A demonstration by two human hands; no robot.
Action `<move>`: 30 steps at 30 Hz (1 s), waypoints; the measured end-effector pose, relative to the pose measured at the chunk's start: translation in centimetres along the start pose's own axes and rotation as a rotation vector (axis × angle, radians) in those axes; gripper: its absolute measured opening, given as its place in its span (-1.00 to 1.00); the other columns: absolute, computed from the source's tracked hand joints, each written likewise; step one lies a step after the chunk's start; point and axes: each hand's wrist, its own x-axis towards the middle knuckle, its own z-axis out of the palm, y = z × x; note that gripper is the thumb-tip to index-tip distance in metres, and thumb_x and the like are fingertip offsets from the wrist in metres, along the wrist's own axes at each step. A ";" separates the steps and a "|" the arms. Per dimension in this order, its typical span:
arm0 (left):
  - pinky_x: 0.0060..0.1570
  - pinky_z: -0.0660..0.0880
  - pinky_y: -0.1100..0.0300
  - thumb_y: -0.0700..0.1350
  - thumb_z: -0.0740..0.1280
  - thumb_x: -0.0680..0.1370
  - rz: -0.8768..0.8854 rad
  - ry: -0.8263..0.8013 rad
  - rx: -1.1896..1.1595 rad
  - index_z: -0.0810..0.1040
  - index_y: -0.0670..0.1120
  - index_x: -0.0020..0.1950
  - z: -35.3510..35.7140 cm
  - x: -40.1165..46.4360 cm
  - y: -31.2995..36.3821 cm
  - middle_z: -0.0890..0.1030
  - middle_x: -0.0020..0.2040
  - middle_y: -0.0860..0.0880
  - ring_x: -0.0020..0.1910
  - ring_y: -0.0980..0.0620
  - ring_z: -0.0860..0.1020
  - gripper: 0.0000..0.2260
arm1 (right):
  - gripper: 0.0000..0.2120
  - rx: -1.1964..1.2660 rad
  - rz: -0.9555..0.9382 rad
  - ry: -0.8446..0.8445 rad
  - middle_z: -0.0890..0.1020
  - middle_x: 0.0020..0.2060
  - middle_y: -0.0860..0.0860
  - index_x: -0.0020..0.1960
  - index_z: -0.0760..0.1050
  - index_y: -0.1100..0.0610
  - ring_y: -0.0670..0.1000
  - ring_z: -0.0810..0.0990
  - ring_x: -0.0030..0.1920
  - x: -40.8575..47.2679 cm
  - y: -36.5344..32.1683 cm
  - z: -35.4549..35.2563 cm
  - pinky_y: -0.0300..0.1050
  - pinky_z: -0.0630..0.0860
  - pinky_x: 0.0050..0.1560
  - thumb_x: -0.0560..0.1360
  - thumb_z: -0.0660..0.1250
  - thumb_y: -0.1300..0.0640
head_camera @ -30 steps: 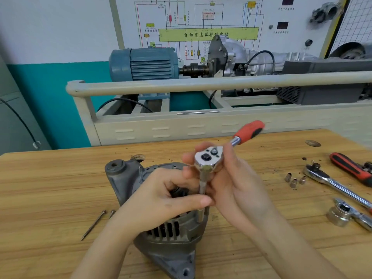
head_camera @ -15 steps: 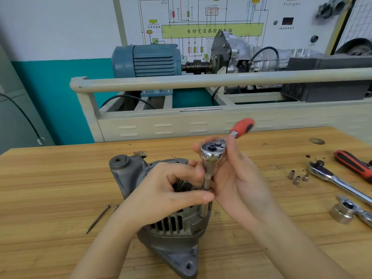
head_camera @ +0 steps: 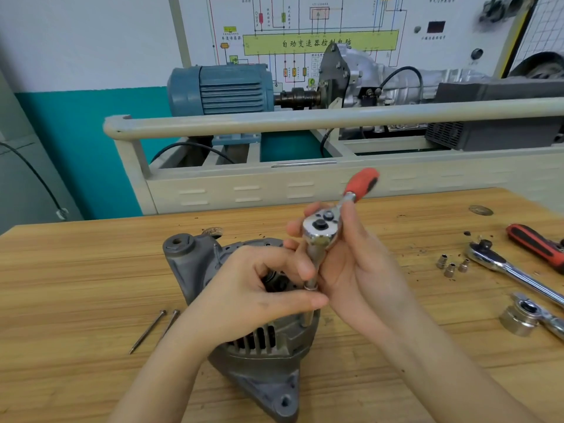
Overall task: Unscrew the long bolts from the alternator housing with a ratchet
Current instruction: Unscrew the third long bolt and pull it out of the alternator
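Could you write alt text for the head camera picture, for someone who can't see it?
A person's right hand holds a red-handled ratchet upright on a bolt in a grey alternator housing, while the left hand pinches the extension near its lower end. Two long bolts lie on the wooden table to the left; more ratchets and three small sockets lie to the right.

A light wooden surface (head_camera: 76, 285) fills the foreground. Behind it stands a cream metal frame (head_camera: 305, 120) carrying a blue motor (head_camera: 222, 90) and a gearbox (head_camera: 381, 77). The wall (head_camera: 76, 123) is teal below, pale above, with a wiring diagram board (head_camera: 320, 41).

Ratchet (head_camera: 323, 233) handle now swung rightward.
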 end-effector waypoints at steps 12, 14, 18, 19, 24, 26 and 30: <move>-0.16 0.43 0.46 -0.03 0.40 0.35 0.024 -0.085 -0.011 0.57 0.28 -0.32 -0.2 0.1 0.1 0.58 -0.34 0.27 -0.25 0.34 0.54 -0.83 | -0.63 -0.083 0.047 0.053 0.68 -0.23 -0.03 -0.11 0.63 -0.01 -0.14 0.59 -0.35 -0.1 -0.3 -0.3 -0.10 0.47 -0.13 0.43 0.13 -0.17; -0.21 0.41 0.50 -0.03 0.43 0.31 0.033 -0.042 -0.008 0.54 0.28 -0.37 0.0 0.1 0.0 0.56 -0.39 0.28 -0.31 0.36 0.52 -0.81 | -0.64 -0.023 0.059 0.033 0.67 -0.26 -0.01 -0.13 0.64 0.04 -0.12 0.61 -0.34 -0.1 -0.2 0.1 -0.20 0.53 -0.21 0.43 0.18 -0.16; -0.29 0.42 0.48 -0.01 0.46 0.25 0.036 0.042 -0.004 0.49 0.24 -0.42 0.2 0.0 -0.1 0.55 -0.43 0.23 -0.39 0.33 0.50 -0.81 | -0.71 0.059 -0.016 -0.059 0.65 -0.19 0.04 -0.10 0.59 0.10 -0.05 0.56 -0.39 -0.1 0.2 0.6 -0.20 0.53 -0.24 0.30 0.46 -0.07; -0.28 0.43 0.45 0.00 0.46 0.25 0.033 0.041 0.006 0.49 0.23 -0.42 0.2 0.0 -0.1 0.56 -0.41 0.21 -0.37 0.30 0.51 -0.81 | -0.70 0.083 -0.018 -0.055 0.64 -0.19 0.04 -0.11 0.58 0.09 -0.04 0.55 -0.40 -0.1 0.2 0.6 -0.20 0.53 -0.26 0.25 0.51 -0.04; -0.23 0.39 0.52 -0.09 0.40 0.36 0.048 -0.102 -0.024 0.50 0.28 -0.38 -0.3 0.1 0.2 0.53 -0.40 0.30 -0.34 0.37 0.50 -0.74 | -0.74 -0.037 -0.002 0.008 0.67 -0.17 -0.02 -0.10 0.62 0.02 -0.11 0.59 -0.35 -0.2 0.0 0.4 -0.23 0.54 -0.18 0.37 0.35 -0.15; -0.14 0.41 0.47 -0.07 0.40 0.37 0.034 -0.125 -0.014 0.56 0.29 -0.30 -0.5 0.1 0.1 0.56 -0.34 0.28 -0.27 0.33 0.53 -0.78 | -0.67 -0.027 0.041 0.063 0.67 -0.24 -0.03 -0.11 0.64 0.03 -0.15 0.57 -0.40 -0.1 -0.1 0.0 -0.23 0.53 -0.15 0.42 0.21 -0.16; -0.19 0.44 0.44 -0.05 0.44 0.32 0.016 -0.053 -0.036 0.58 0.23 -0.32 -0.3 0.0 0.0 0.60 -0.36 0.21 -0.30 0.28 0.56 -0.85 | -0.73 0.061 0.021 0.010 0.67 -0.25 0.02 -0.13 0.62 0.09 -0.11 0.57 -0.42 0.0 0.0 0.4 -0.22 0.55 -0.18 0.41 0.31 -0.10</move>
